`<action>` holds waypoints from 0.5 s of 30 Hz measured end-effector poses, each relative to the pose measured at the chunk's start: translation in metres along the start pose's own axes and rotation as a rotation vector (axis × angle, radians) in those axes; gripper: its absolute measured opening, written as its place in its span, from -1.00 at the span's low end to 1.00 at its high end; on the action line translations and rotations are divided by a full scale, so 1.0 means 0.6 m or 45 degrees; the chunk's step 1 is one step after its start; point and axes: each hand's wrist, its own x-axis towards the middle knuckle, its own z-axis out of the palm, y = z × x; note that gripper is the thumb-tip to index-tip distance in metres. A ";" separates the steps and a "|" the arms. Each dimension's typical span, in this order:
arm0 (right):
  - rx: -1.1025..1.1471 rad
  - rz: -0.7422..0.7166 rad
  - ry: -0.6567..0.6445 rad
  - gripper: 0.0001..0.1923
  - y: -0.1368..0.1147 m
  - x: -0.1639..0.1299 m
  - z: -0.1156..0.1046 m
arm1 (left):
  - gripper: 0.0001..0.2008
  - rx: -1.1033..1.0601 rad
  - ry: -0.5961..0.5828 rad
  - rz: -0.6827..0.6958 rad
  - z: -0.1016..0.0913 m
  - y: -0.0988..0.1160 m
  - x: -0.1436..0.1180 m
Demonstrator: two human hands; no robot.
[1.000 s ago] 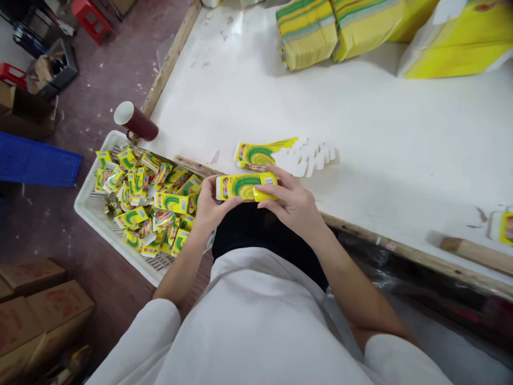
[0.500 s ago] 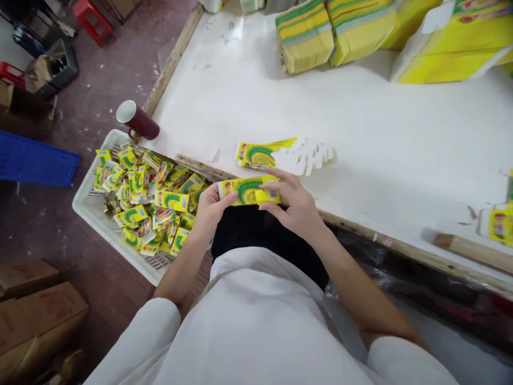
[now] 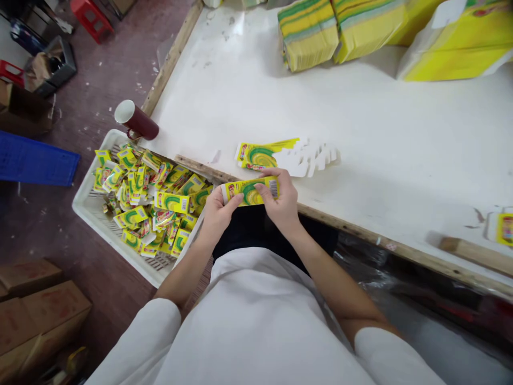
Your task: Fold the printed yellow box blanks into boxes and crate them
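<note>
left hand [image 3: 216,209] and right hand [image 3: 280,206] grip the two ends of a yellow-green carton [image 3: 250,191] at frame centre, over the near table edge [image 3: 360,227]. just above lies a fan of flat carton blanks [image 3: 280,154]. centre left, a white tray [image 3: 94,214] holds finished cartons [image 3: 152,200]; a maroon cup [image 3: 136,121] stands beside its upper edge.

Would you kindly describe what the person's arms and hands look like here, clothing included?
Both hands, left hand and right hand, are bare, with no gloves, rings or watch visible. The forearms are uncovered; short white sleeves end near the elbows, part of a white top.
</note>
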 end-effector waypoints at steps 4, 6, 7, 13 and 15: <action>-0.103 -0.048 0.100 -0.80 -0.011 0.010 0.023 | -0.63 -0.028 0.007 0.046 0.022 -0.008 -0.008; -0.171 -0.024 0.042 -0.75 -0.009 0.019 0.027 | -0.62 -0.055 0.041 0.061 0.020 -0.016 -0.004; -0.180 -0.009 -0.023 -0.72 -0.004 0.025 0.026 | -0.62 -0.050 0.079 0.084 0.011 -0.019 0.001; -0.479 0.141 -0.169 -0.44 0.050 0.066 -0.013 | -0.57 0.557 0.917 0.438 -0.210 0.020 0.058; -0.779 0.146 -0.271 -0.61 0.059 0.075 -0.022 | -0.45 0.787 1.146 0.491 -0.301 0.044 0.065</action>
